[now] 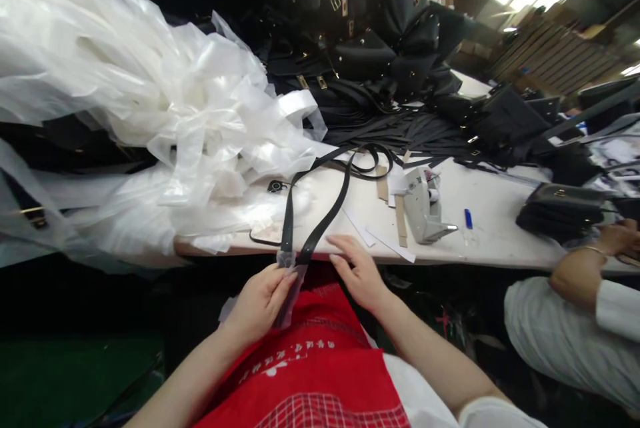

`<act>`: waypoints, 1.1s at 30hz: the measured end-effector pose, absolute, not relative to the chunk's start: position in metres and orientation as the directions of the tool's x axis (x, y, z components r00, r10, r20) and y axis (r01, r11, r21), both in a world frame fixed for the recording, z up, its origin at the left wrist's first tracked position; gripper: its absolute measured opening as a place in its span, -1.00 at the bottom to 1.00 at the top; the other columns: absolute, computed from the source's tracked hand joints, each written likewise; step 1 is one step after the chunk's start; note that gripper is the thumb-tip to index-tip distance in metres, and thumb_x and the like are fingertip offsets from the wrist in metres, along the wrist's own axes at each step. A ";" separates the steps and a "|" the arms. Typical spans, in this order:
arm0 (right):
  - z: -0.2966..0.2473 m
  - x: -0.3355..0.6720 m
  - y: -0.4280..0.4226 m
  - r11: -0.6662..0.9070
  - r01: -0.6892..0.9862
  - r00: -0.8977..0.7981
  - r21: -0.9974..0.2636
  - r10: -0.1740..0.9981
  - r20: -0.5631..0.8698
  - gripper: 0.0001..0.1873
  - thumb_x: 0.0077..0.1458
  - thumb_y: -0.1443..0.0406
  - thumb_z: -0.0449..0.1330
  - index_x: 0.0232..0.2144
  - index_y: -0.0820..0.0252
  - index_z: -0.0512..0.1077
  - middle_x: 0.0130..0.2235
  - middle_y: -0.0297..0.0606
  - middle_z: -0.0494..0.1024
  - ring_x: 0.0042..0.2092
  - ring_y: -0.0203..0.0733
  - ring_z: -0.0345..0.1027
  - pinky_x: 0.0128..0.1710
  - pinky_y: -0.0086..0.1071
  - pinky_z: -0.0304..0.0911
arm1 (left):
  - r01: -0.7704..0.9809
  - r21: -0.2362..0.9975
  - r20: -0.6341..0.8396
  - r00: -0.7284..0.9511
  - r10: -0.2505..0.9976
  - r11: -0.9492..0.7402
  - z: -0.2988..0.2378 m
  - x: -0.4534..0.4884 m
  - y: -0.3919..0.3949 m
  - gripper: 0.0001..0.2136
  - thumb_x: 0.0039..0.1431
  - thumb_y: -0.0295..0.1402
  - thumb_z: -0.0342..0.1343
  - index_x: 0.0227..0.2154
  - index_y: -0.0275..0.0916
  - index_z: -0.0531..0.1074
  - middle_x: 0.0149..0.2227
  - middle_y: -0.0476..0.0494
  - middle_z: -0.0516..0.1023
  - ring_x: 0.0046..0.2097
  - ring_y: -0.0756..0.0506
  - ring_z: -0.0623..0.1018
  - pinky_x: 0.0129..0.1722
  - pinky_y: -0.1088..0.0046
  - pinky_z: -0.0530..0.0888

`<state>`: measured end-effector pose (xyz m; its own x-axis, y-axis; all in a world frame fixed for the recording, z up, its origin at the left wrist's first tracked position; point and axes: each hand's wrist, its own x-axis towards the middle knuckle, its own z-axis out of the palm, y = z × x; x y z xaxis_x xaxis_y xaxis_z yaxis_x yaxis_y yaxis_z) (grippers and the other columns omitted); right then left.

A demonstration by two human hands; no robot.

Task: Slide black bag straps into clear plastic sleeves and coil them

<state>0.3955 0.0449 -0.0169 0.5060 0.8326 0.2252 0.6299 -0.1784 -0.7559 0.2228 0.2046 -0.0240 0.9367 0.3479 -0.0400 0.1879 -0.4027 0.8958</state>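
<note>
My left hand [260,298] is closed on the doubled end of a black bag strap [320,215], where a strip of clear plastic wrap [290,281] covers it and hangs down over my red apron. The strap runs up and away across the white table [480,241] and loops back near its middle. My right hand [357,271] rests at the table's front edge just right of the strap, fingers stretched out and holding nothing.
A big heap of clear plastic bags [150,101] covers the table's left. Black handbags [370,48] and loose straps [415,128] pile at the back. A grey tape dispenser [423,205], paper strips and a blue pen [468,218] lie nearby. Another person's arm [575,275] rests at the right.
</note>
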 end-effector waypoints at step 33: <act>0.002 0.371 0.092 -0.300 -0.104 0.472 -0.948 0.824 -0.313 -0.60 -0.07 0.01 0.37 -0.43 0.23 0.44 -0.59 -0.40 0.45 -0.66 -0.38 0.24 -0.71 -0.52 0.15 | 0.083 0.599 0.097 0.980 0.175 -0.797 0.010 0.230 0.221 -0.63 0.42 -0.23 -0.18 -0.29 -0.23 0.52 -0.25 -0.15 0.56 -0.18 -0.13 0.53 -0.12 0.37 0.40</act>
